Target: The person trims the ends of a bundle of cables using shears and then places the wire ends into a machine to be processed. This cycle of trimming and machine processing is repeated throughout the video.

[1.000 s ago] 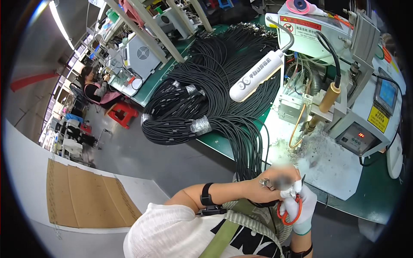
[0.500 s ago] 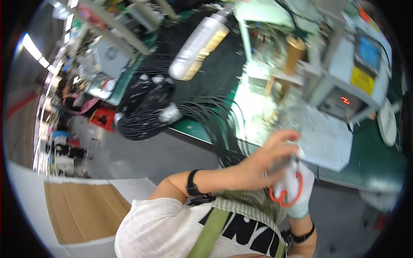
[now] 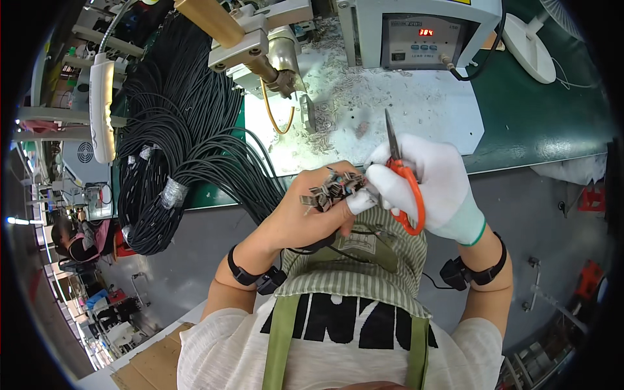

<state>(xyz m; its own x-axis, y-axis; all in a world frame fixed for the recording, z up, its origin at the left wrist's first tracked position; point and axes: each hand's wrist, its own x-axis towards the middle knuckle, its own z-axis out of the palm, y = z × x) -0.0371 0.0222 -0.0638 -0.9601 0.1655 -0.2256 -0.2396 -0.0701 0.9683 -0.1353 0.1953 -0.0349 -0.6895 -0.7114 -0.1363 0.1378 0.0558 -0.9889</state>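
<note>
A green workbench [image 3: 552, 123] runs across the top of the view, with a white mat [image 3: 416, 110] on it strewn with small metal offcuts. On the bench stand a grey control box [image 3: 422, 29] with a red digital readout, a metal press fixture [image 3: 260, 45] with a brass-coloured handle, and a white fan base [image 3: 530, 42]. Thick bundles of black cable [image 3: 175, 143] hang off the bench's left end over a grey floor; another person [image 3: 75, 240] sits at a station far off to the left.

The bare left hand [image 3: 305, 214] is curled, its fingers pinching a cluster of cable ends with metal terminals [image 3: 331, 188] just in front of the chest. The white-gloved right hand [image 3: 432, 185] grips orange-handled scissors [image 3: 403, 182], fingers closed round the loops, blade pointing up, its fingertip touching the terminals.

Compared with half a second ago, the view has swung down and closer to the bench, and the hands sit more central
</note>
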